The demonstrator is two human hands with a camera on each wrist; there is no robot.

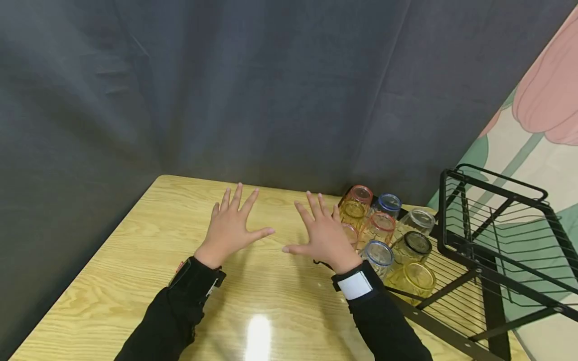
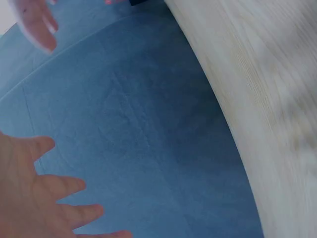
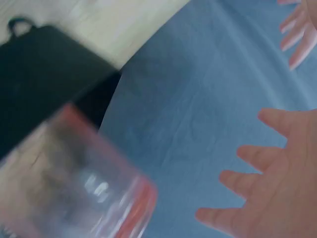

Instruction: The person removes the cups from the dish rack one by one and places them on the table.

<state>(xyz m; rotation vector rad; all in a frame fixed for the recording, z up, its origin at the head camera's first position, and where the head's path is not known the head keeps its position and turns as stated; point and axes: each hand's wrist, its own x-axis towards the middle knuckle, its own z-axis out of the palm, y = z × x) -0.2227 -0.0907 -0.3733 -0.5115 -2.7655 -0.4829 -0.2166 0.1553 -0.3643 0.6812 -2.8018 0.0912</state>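
Note:
Both hands hover over the wooden table with fingers spread and nothing held. The left hand (image 1: 228,226) is left of the middle, its thumb pointing toward the other hand. Just left of a group of upturned glasses is the right hand (image 1: 326,235), hiding part of a pinkish glass (image 1: 350,233). Several tinted glasses stand on the rack's lower shelf, among them a blue-rimmed glass (image 1: 378,255), a yellow glass (image 1: 413,281) and a dark glass (image 1: 413,245). In the right wrist view a red-rimmed glass (image 3: 99,183) looms blurred near the right hand (image 3: 277,183).
A black wire rack (image 1: 478,271) with a raised upper basket (image 1: 506,215) occupies the table's right side. The wooden table (image 1: 135,260) ends at a dark grey curtain (image 1: 271,90) behind and on the left. A flower-patterned cloth (image 1: 542,150) hangs at the right.

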